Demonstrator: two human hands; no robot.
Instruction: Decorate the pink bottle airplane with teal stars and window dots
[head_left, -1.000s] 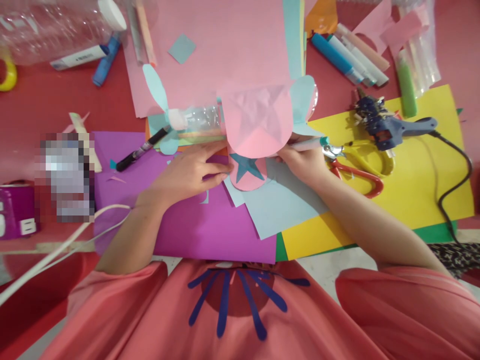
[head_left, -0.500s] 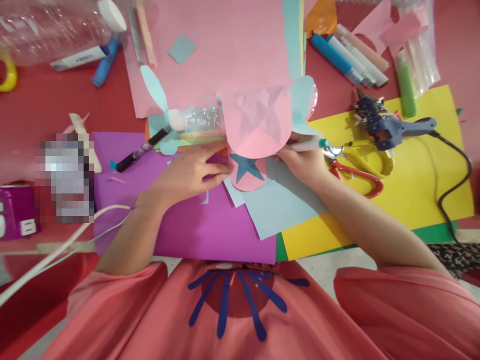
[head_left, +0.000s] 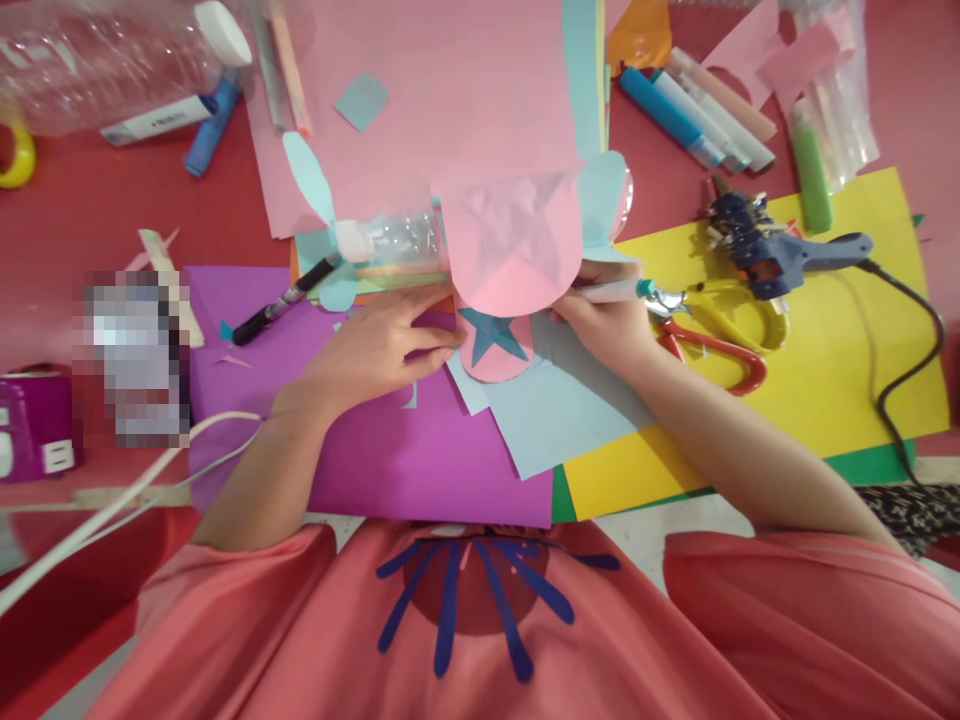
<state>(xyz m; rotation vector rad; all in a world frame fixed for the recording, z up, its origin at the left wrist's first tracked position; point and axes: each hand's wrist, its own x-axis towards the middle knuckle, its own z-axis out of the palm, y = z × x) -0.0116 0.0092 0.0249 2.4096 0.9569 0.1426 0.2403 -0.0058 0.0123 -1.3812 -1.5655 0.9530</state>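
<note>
A small clear plastic bottle [head_left: 403, 238] lies sideways as a paper-trimmed plane, with a light-blue paper propeller [head_left: 309, 178] at its white cap and a light-blue tail [head_left: 602, 195]. A rounded pink paper wing [head_left: 517, 275] spans it, a star shape showing through. Below, a rounded pink piece with a blue star [head_left: 498, 340] rests on pale-blue paper [head_left: 570, 410]. My left hand [head_left: 379, 345] is open, its fingers stretched against the pink pieces' left edge. My right hand [head_left: 611, 325] is closed around a white marker with a teal end [head_left: 611, 291]; its fingertips are partly hidden by the wing.
Right of my hand are scissors [head_left: 712, 355] and a corded glue gun [head_left: 765, 245] on yellow paper [head_left: 847, 380]. A black pen [head_left: 285, 300] lies on purple paper [head_left: 450, 460]. Several markers [head_left: 671, 118] and a large plastic bottle [head_left: 112, 60] lie farther back. A white cable [head_left: 142, 475] crosses at left.
More of a right-hand finger shows above the marker, beside the light-blue tail. The left hand and the plane look nearly unchanged.
</note>
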